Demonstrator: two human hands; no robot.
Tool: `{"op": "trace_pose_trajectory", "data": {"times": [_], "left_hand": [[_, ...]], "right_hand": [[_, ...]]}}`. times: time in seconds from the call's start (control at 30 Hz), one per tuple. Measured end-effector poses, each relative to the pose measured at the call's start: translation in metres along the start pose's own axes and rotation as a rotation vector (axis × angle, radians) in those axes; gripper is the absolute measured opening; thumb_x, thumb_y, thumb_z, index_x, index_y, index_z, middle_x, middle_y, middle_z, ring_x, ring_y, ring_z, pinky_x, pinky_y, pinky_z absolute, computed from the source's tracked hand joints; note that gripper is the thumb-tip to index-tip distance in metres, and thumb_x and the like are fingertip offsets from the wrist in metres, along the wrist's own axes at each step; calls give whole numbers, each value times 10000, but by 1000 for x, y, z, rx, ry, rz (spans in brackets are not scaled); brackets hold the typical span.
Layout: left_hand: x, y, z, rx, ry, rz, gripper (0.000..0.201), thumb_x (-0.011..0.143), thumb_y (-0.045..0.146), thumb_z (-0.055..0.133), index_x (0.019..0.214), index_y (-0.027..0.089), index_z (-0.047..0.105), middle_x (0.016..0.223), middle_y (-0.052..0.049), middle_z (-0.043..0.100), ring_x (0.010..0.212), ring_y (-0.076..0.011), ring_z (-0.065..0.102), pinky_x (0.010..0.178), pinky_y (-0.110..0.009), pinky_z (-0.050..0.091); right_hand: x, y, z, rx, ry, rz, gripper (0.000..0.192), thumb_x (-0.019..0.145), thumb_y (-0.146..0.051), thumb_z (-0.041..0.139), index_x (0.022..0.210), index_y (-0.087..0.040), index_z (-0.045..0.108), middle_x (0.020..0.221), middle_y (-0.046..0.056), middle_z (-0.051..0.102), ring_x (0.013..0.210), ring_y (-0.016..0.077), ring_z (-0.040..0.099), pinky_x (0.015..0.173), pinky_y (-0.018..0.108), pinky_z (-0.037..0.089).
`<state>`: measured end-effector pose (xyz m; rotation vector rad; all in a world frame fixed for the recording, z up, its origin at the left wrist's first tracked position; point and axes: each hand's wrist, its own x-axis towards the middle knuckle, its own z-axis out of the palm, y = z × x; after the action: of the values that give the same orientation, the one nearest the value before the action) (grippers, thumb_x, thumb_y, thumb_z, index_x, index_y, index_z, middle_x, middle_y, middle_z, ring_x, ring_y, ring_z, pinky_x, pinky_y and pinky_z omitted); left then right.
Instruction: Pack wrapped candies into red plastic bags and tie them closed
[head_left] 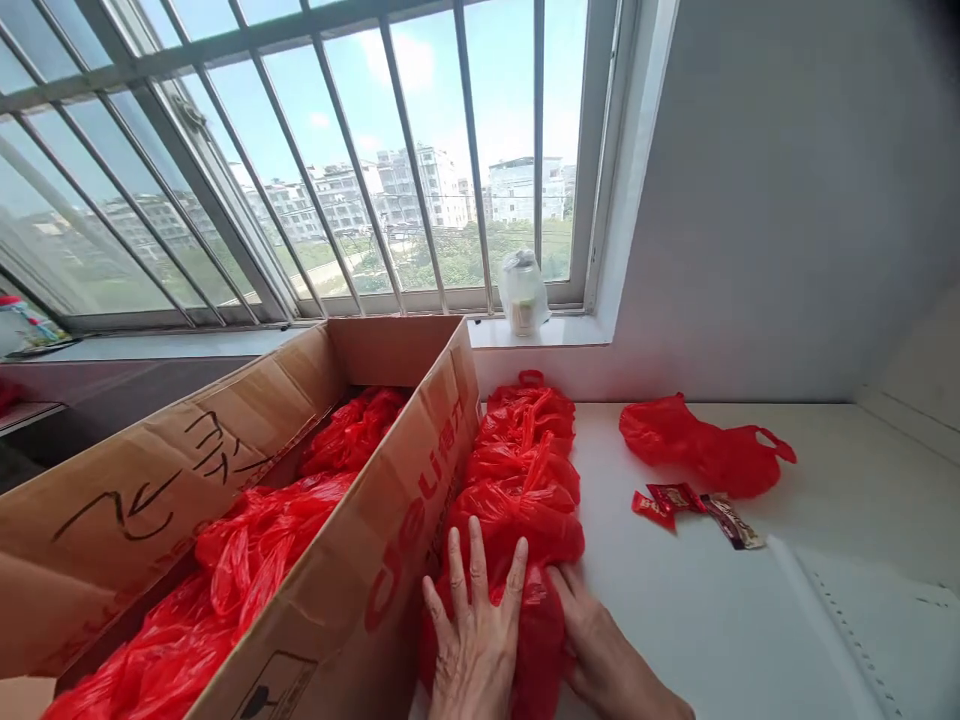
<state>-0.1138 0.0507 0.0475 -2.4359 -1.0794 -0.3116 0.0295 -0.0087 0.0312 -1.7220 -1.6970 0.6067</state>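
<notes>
My left hand (476,645) lies with spread fingers on top of the nearest red plastic bag (538,625). At that bag's right side, my right hand (604,645) is closed against the plastic, its fingertips partly hidden by the bag. Beyond it, several filled, knotted red bags (525,490) stand in a row towards the wall. This row runs close along the right side of a long cardboard box (390,510), which holds more filled red bags (259,555). What is inside the bags cannot be made out.
To the right on the white tabletop (645,590) lie a loose red bag (705,445) and small wrapped snacks (679,500). A white sheet or roll (825,620) is near the right edge. On the windowsill stands a bag-covered jar (523,295), before a barred window (420,160).
</notes>
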Motion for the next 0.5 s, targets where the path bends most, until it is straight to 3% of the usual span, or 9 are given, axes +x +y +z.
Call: {"op": "trace_pose_trajectory", "data": {"times": [0.13,0.2,0.23,0.33,0.4,0.5], "left_hand": [[5,2,7,-76,-7,51,804,801,191,658,1455,391,234,1472,-223,392,1356,-471,320,957,-697,373],[4,6,14,-84,-27,71,750,808,130,628,1425,413,307,1437,-204,448,1321,-461,384,958,-686,384],[3,8,18,-79,-39,75,723,808,97,611,1402,422,355,1422,-194,469,1308,-458,404,956,-689,384],[2,12,28,-72,-62,59,700,791,33,584,1340,445,448,1396,-166,508,1288,-456,430,948,-705,379],[1,13,34,-81,-71,35,701,790,33,578,1336,453,446,1386,-159,522,1277,-450,450,941,-712,381],[0,16,42,-72,-69,1,709,809,58,565,1362,466,394,1379,-143,536,1251,-434,492,929,-732,377]], "right_hand": [[5,10,-63,19,-271,-88,416,718,-110,625,1109,-249,654,1014,31,684,845,181,653,722,250,521],[15,24,-102,4,-190,-25,265,824,-147,552,1027,-242,693,842,2,705,742,152,649,668,234,504],[26,31,-120,-22,-101,18,244,873,-185,523,1037,-236,696,847,7,712,769,155,654,689,241,504],[86,53,-160,-88,115,90,221,929,-232,491,1034,-207,684,1057,39,703,961,167,643,840,267,496],[136,65,-168,-140,203,155,224,946,-219,484,1088,-179,652,1145,83,661,1043,188,613,932,338,473],[201,80,-159,-191,236,228,313,928,-319,570,1202,-168,575,1247,95,581,1085,225,588,919,452,496]]}}
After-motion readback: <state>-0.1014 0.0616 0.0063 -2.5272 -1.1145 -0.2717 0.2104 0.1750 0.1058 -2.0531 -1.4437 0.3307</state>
